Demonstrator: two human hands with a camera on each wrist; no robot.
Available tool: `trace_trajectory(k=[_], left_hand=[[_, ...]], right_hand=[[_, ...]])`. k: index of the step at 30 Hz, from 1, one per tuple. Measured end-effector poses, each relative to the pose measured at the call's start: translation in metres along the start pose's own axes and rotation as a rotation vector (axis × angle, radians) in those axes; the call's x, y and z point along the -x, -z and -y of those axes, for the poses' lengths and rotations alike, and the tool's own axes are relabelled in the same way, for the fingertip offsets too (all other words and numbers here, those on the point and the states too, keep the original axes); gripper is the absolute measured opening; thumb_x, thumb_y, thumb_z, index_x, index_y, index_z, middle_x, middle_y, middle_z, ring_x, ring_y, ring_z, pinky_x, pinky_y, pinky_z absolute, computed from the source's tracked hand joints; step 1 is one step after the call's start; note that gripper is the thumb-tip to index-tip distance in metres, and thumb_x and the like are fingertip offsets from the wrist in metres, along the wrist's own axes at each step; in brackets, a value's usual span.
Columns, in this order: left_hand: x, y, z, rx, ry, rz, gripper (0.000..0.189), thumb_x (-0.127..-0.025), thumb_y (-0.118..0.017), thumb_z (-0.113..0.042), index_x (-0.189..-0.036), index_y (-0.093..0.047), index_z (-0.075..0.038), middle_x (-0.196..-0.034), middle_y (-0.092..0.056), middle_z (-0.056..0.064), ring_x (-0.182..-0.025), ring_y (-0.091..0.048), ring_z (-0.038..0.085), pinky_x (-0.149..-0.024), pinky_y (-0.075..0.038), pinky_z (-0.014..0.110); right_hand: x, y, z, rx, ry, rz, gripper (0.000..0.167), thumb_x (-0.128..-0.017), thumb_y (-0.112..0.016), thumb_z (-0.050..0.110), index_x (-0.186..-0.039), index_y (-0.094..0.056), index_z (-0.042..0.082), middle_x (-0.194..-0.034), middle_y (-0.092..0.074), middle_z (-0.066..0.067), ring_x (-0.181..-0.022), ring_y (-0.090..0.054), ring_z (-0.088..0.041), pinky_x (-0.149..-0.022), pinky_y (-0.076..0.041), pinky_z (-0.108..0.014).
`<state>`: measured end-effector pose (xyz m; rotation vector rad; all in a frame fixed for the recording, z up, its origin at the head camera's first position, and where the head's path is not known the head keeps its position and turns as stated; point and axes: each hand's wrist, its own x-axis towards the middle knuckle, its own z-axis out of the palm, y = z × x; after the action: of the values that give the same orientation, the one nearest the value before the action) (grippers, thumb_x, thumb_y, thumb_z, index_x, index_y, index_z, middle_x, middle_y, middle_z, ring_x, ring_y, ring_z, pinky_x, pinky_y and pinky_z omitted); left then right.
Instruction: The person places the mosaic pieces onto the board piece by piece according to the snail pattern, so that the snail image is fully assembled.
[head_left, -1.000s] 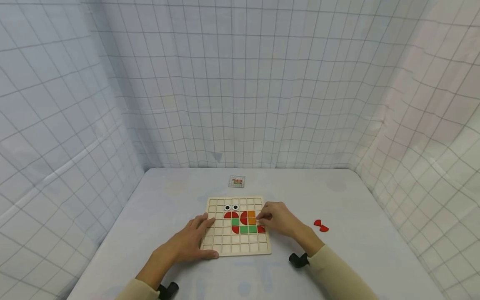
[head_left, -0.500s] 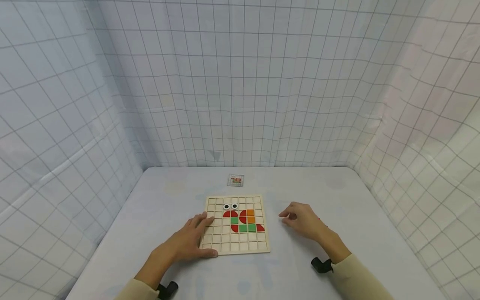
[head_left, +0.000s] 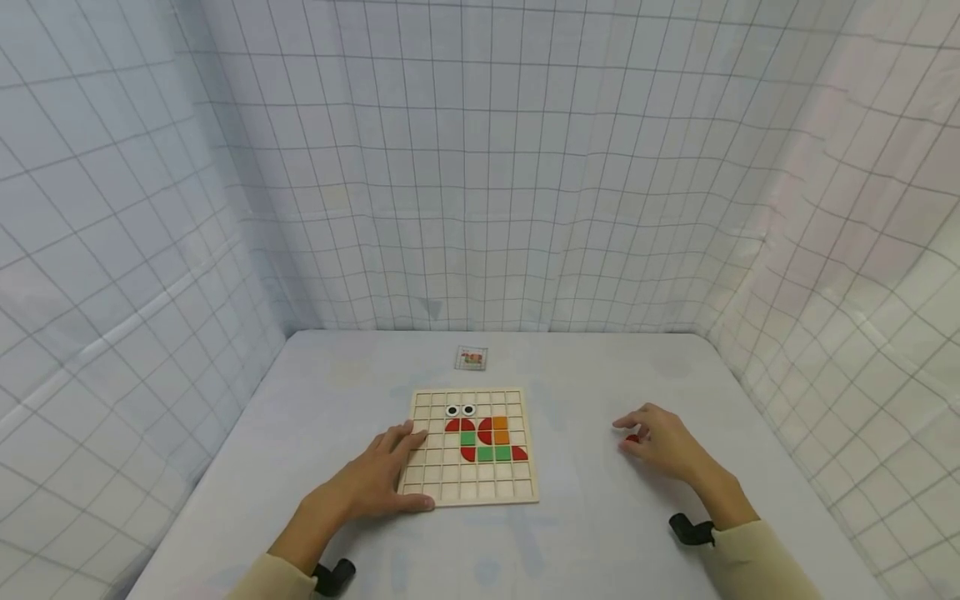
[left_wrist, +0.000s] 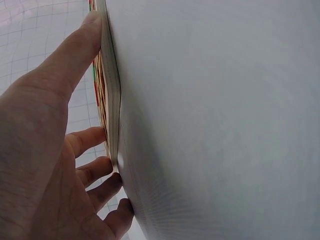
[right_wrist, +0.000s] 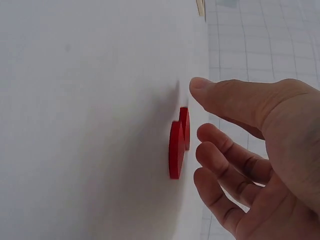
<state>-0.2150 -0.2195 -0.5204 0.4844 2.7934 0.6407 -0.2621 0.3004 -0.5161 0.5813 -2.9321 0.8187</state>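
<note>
A wooden grid board (head_left: 468, 492) lies on the table with red, green and orange tiles and two eye tiles (head_left: 460, 411) set in its cells. My left hand (head_left: 371, 483) rests at its left side, thumb along the front edge and fingertips on the left rim. To the right of the board, my right hand (head_left: 663, 446) hovers over two red quarter-circle tiles (right_wrist: 176, 150), its thumb and fingers spread apart. Nothing is between its fingertips in the right wrist view. In the head view only part of one red tile (head_left: 632, 438) shows beneath the hand.
A small picture card (head_left: 471, 358) with a coloured figure lies behind the board. White gridded curtains (head_left: 465, 208) surround the table's back and sides. Each wrist carries a black device (head_left: 690, 531).
My right hand has left the board's right side and moved right to the loose red tiles. A red quarter tile stays in the board's right end cell. The left hand has stayed in place.
</note>
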Motion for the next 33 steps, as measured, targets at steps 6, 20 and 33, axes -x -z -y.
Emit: trace_trajectory(k=[6, 20, 33], left_hand=[[0.001, 0.000, 0.001, 0.009, 0.002, 0.006, 0.120, -0.089, -0.094, -0.071, -0.181, -0.042, -0.015, -0.190, -0.032, 0.020, -0.173, -0.039, 0.050, -0.127, -0.049, 0.075], [0.000, 0.002, -0.001, 0.004, -0.016, -0.002, 0.120, -0.090, -0.094, -0.071, -0.181, -0.042, -0.014, -0.190, -0.033, 0.021, -0.171, -0.040, 0.051, -0.127, -0.049, 0.075], [0.000, 0.000, 0.000, 0.010, -0.008, -0.002, 0.119, -0.089, -0.093, -0.073, -0.181, -0.043, -0.015, -0.191, -0.031, 0.019, -0.172, -0.039, 0.049, -0.128, -0.049, 0.074]], right_hand=[[0.009, 0.004, -0.014, 0.005, -0.028, 0.015, 0.025, -0.097, -0.094, 0.007, -0.120, -0.089, 0.012, -0.110, -0.076, -0.003, -0.093, -0.065, -0.011, -0.077, -0.054, -0.026], [0.007, 0.003, -0.021, -0.029, -0.049, 0.016, 0.013, -0.100, -0.093, 0.012, -0.112, -0.090, 0.013, -0.104, -0.078, 0.000, -0.090, -0.070, -0.010, -0.079, -0.058, -0.026], [0.006, 0.001, -0.021, -0.048, -0.048, 0.009, 0.012, -0.099, -0.093, 0.009, -0.108, -0.088, 0.016, -0.104, -0.077, 0.003, -0.092, -0.069, -0.007, -0.082, -0.060, -0.025]])
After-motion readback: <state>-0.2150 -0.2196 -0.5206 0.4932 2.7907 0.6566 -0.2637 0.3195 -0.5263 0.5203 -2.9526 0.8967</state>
